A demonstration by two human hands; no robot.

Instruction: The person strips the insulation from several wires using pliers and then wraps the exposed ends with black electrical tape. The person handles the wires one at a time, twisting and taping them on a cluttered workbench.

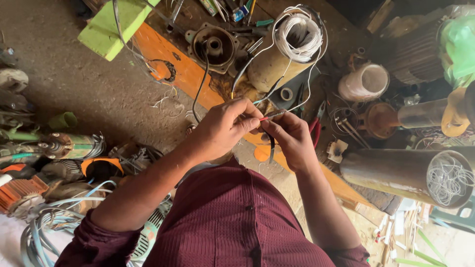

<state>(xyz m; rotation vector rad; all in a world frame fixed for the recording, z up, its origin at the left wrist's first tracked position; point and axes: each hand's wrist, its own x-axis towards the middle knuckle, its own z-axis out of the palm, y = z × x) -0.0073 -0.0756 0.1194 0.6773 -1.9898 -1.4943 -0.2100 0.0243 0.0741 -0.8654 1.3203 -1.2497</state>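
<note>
Both hands meet in the middle, over a dirty floor (84,84). The left hand (225,129) has its grip closed on thin wires (267,116), pinched between thumb and finger. The right hand (292,138) pinches the same wires, closed on a red bit with a bare metal tip. The wires run far up to a round metal motor tube (277,59) with white wire loops at its open top. A flat orange board (173,54) lies under it. A green block (111,24) sits far left. Another shiny tube (396,173) full of wire lies on the right. Red pliers (315,129) rest just beside the right hand.
</note>
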